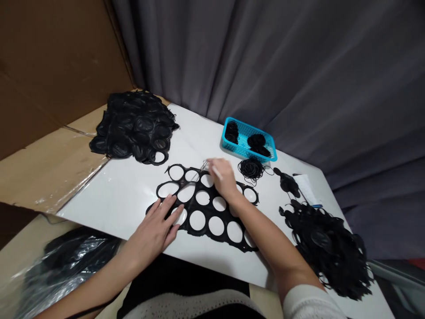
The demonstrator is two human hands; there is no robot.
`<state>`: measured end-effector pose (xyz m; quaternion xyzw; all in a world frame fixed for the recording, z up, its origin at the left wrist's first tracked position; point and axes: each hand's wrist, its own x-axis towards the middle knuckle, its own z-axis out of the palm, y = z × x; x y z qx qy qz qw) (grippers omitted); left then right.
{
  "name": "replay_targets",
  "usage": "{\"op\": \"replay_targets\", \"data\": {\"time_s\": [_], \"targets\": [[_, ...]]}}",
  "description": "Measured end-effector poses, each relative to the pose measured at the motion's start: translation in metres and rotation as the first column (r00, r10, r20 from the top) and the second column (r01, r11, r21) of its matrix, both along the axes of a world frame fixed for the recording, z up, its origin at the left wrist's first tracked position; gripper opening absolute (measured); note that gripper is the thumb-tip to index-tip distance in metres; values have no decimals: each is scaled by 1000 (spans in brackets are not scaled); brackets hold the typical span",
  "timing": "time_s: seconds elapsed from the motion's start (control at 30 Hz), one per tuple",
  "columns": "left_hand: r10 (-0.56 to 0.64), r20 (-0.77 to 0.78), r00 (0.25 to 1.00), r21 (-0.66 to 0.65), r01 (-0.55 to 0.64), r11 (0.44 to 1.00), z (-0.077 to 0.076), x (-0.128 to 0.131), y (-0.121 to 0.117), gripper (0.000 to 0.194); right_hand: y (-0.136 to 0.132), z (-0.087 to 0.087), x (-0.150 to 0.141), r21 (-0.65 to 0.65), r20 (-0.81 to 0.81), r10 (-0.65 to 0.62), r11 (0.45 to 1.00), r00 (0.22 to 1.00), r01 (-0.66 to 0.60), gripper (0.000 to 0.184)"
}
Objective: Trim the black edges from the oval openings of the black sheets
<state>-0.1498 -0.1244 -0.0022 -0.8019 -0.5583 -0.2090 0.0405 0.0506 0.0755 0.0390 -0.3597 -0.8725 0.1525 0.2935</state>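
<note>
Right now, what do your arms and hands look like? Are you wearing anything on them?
The left hand and the right hand are both bare, with no gloves. The right forearm is bare too, down to a white knit sleeve near the elbow. The left forearm is bare as far as the view shows, and no sleeve appears on it.

Glossy white tabletop; matt black rubbery sheet; open-mesh blue plastic basket; soft grey cloth curtain; rough brown cardboard.
</note>
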Motion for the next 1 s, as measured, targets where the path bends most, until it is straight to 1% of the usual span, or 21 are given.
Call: {"op": "replay_targets", "data": {"time_s": [0.03,0.07,0.1,0.13,0.17,0.23,0.33,0.43,0.5,0.57,0.63,0.77,0.9,1.0], "targets": [[0,3,1000,5,0,1000,0,-2,0,40,12,3,5,-44,-89,-123,992,988,119,16],[-2,7,1000,6,1,1000,1,-3,0,40,22,6,11,-112,-163,-212,974,964,196,15],[-1,8,1000,7,1,1000,2,-5,1,40,27,8,17,-195,-218,-265,955,939,224,15],[3,8,1000,9,-3,1000,4,-6,2,40,28,10,24,-285,-259,-288,935,922,212,17],[11,8,1000,15,-11,1000,5,-5,3,39,25,11,30,-374,-290,-293,911,911,174,20],[14,15,1000,21,-14,1000,10,0,7,36,11,11,39,-518,-332,-277,853,902,71,24],[-58,34,998,17,57,998,14,16,16,36,-19,11,42,-632,-348,-199,772,916,-73,19],[-122,21,992,13,122,992,11,31,22,42,-43,10,37,-667,-313,-73,727,947,-164,14],[-124,15,992,3,124,992,6,34,23,46,-55,9,33,-683,-287,-10,703,958,-198,13],[-126,23,992,-12,126,992,1,34,22,48,-62,7,31,-701,-261,22,683,965,-205,12],[-136,34,990,-24,136,990,-1,31,20,48,-66,4,30,-702,-242,28,685,970,-195,12],[-143,59,988,-21,145,989,0,29,19,45,-69,-1,31,-675,-228,45,713,973,-191,12],[-147,59,987,-14,148,989,1,30,19,44,-70,-1,31,-661,-213,60,726,975,-190,12],[-146,38,989,-7,147,989,1,30,19,43,-71,1,31,-671,-207,49,720,977,-178,11]]}}
